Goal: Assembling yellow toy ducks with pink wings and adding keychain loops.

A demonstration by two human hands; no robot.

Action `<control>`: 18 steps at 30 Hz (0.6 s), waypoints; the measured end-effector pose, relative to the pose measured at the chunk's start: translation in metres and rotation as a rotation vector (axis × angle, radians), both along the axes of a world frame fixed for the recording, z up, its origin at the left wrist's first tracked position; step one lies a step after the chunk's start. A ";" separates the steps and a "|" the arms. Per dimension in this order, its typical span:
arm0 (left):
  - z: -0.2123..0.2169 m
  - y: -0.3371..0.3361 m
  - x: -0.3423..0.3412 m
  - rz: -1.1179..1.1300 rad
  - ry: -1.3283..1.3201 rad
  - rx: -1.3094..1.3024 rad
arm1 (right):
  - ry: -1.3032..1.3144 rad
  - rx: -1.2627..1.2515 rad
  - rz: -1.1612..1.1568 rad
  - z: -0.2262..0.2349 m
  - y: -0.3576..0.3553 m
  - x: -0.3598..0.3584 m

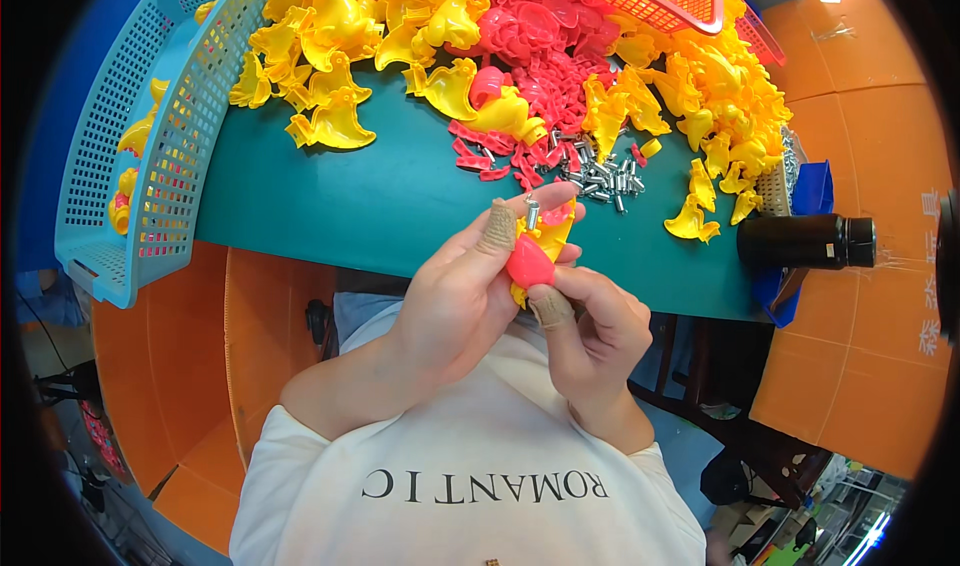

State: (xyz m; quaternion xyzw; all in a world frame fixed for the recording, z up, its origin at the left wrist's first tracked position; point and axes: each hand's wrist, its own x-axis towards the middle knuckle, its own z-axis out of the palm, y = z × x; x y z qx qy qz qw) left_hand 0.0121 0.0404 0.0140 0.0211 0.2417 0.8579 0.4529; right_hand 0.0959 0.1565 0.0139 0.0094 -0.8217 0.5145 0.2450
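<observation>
Yellow shell [558,234] is sitting on the near side of the loose metal cylinders [601,178], its long axis slanting toward them; the left hand [455,291] is cradling it in curled fingers, the right hand [597,338] is pinching the pink oval piece [531,263] against it.

White lettered shirt [470,431], tan thumb wraps [498,228]
</observation>
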 end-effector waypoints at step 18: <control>-0.019 -0.013 -0.008 -0.095 0.018 -0.206 | -0.251 0.748 -0.560 -0.027 0.157 0.031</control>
